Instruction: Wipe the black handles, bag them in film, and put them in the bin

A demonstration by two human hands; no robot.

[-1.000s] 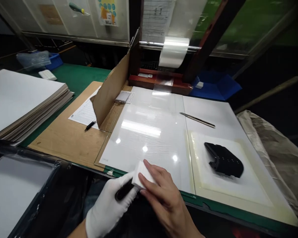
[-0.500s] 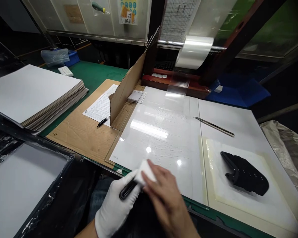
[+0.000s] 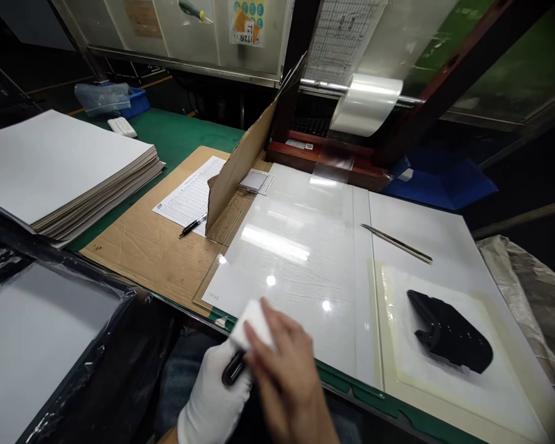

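My left hand (image 3: 215,391), in a white glove, is closed round a black part (image 3: 234,368) at the front edge of the bench. Bare and slightly blurred, my right hand (image 3: 284,364) presses a white cloth (image 3: 253,328) against the upper end of that part. Most of the part is hidden by the hands and cloth. Another black part (image 3: 451,333) lies on a taped white sheet (image 3: 398,370) at the right. Tweezers (image 3: 396,243) rest behind it on the white surface.
A stack of white sheets (image 3: 65,166) lies at the left. An upright cardboard divider (image 3: 240,166) stands beside a form (image 3: 185,194) and a pen (image 3: 193,226). A film roll (image 3: 367,105) hangs at the back, near a blue bin (image 3: 444,182).
The view has shifted slightly. My right hand and the white cloth have moved a little left, and the black part in my left hand has tilted somewhat.
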